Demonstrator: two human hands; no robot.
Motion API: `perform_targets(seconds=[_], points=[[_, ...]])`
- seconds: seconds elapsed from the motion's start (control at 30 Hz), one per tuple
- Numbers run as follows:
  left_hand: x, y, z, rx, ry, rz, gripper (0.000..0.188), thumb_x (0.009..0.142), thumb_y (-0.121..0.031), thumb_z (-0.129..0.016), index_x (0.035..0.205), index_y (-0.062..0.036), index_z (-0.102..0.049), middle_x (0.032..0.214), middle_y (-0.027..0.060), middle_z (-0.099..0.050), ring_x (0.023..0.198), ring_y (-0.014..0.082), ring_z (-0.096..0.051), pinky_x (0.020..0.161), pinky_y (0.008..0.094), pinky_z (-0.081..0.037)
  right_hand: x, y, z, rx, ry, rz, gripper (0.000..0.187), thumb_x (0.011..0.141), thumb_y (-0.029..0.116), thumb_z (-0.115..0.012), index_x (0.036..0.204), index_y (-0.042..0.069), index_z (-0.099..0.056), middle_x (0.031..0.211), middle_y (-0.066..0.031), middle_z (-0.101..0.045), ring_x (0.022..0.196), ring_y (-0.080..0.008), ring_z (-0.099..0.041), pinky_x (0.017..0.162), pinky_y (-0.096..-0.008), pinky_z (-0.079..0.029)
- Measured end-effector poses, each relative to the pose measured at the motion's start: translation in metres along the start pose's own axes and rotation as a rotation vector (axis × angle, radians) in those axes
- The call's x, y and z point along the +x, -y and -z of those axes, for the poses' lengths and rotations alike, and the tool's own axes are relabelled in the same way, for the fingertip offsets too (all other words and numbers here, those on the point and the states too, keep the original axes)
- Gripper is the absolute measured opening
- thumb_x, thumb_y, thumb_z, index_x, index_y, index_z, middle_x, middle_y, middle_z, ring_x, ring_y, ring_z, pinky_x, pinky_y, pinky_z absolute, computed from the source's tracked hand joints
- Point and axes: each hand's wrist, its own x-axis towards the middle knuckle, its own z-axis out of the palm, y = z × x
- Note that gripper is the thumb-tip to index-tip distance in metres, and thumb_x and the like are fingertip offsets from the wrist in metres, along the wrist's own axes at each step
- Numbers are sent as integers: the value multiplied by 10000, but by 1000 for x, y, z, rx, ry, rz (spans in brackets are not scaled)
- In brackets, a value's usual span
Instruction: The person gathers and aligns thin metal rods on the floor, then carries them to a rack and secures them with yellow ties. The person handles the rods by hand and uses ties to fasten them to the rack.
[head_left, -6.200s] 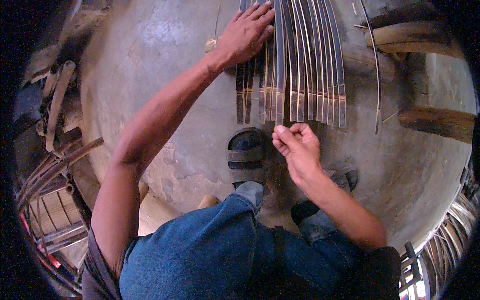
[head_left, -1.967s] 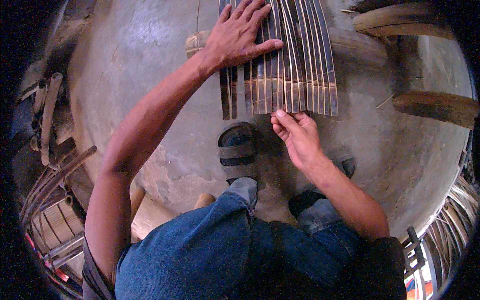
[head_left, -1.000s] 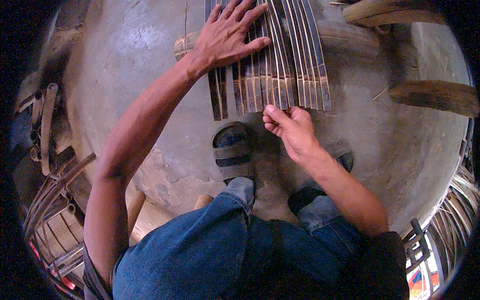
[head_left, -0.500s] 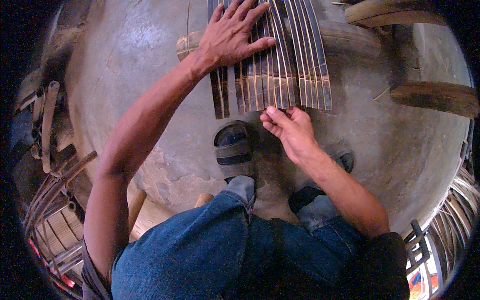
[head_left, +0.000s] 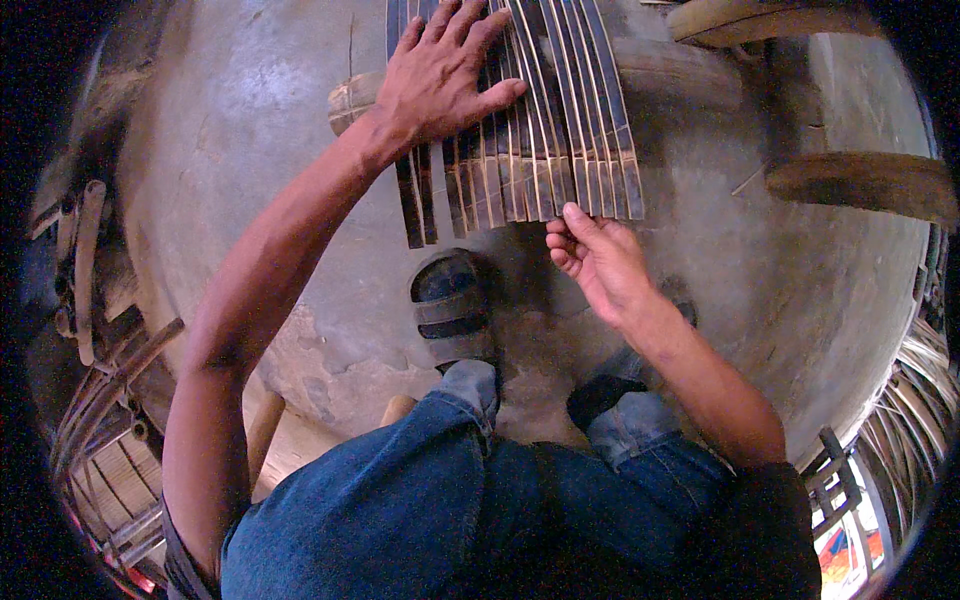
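Note:
A row of long, dark bamboo strips (head_left: 590,120) with pale edges lies side by side at the top centre. Their near ends form a slightly uneven line, and a gap shows between the strips on the left. Flat across them rests my left hand (head_left: 440,75), open with its fingers spread. At the near ends, my right hand (head_left: 605,260) pinches the end of one bamboo strip between thumb and fingers. The other right fingers are curled, and the fingertips under the strip are partly hidden.
Crossing beneath the strips is a round log (head_left: 690,75). Curved wooden pieces (head_left: 860,188) stand at the right on the concrete floor (head_left: 260,150). Bamboo poles (head_left: 88,270) pile up at far left; pale strips (head_left: 915,420) bundle at far right. My sandalled foot (head_left: 450,300) is below the strips.
My right hand has moved rightward along the strip ends to another strip. My left hand stays flat in place on the strips. The whole view has shifted slightly.

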Motion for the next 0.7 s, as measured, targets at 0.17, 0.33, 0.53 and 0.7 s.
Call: perform_targets(seconds=[0.17, 0.33, 0.53, 0.7], points=[[-3, 2, 5, -36, 14, 8, 811, 850, -618, -417, 1415, -53, -279, 1480, 203, -227, 1382, 373, -169, 1119, 479, -155, -4, -4, -2, -39, -50, 133, 233, 903, 230, -604, 921, -2, -601, 884, -84, -646, 772, -141, -626, 679, -251, -535], [-3, 5, -4, -13, 0, 32, 900, 812, -689, -420, 1414, -37, -272, 1479, 204, -229, 1384, 372, -168, 1117, 487, -151, -1, -6, -5, -33, -92, 122, 215, 902, 210, -605, 919, -4, -598, 888, -91, -648, 777, -142, -631, 696, -251, -543], [0, -20, -2, -7, 4, 157, 1004, 751, -758, -440, 1420, -32, -259, 1493, 197, -195, 1394, 367, -130, 1120, 513, -109, -1, -4, -2, -56, -69, 79, 204, 899, 196, -608, 962, 3, -588, 905, -81, -646, 794, -136, -628, 705, -245, -535], [9, -22, 6, 212, -77, -216, 865, 857, -665, -363, 1455, -67, -185, 1530, 176, -49, 1422, 307, 20, 1128, 506, 8, -15, 0, 1, -97, -129, 165, 208, 914, 181, -585, 1028, 8, -560, 935, -81, -632, 833, -128, -611, 733, -241, -519]])
